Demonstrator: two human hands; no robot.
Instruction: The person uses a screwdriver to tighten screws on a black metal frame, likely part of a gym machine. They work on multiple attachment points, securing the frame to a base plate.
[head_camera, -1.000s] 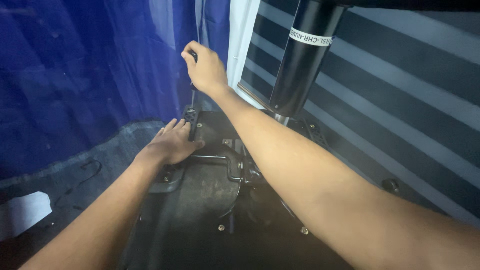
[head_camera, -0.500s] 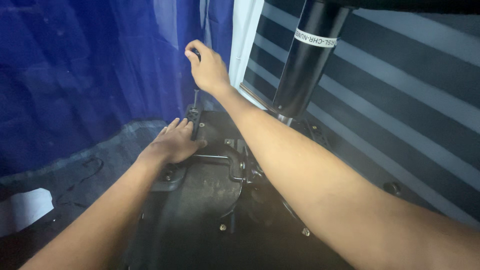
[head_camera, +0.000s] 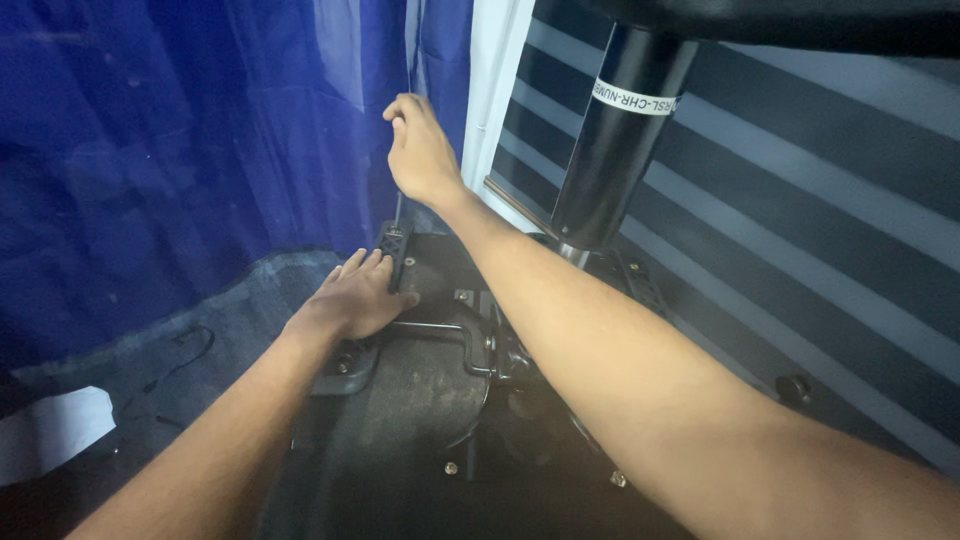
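Behind and to the left of both hands hangs a blue curtain (head_camera: 180, 150), its folds reaching down to a dark floor (head_camera: 150, 350), which leaves a strip of open room on the outer side of the left hand (head_camera: 355, 300). On the far side of the right hand (head_camera: 420, 150) stands a wall of dark and pale horizontal stripes (head_camera: 800, 200), close in, so that side is tight. Just to the right of the right forearm rises a thick black cylinder (head_camera: 620, 140) with a white label band, capped by a dark edge along the top of the view. Beneath both arms lies a black upturned chair base (head_camera: 420, 400) — a rounded plate with screws, brackets and a bent metal lever (head_camera: 440, 330) running from beside the left thumb toward the centre. The left hand lies flat and spread, palm down, on the near-left rim of the plate, fingers pointing away. The right arm stretches straight across the plate, the wrist raised, and the right hand is curled narrow around the top of a thin upright rod (head_camera: 398, 215) — the rod drops from the fist to a small black ribbed block (head_camera: 392, 250) just beyond the left fingertips.
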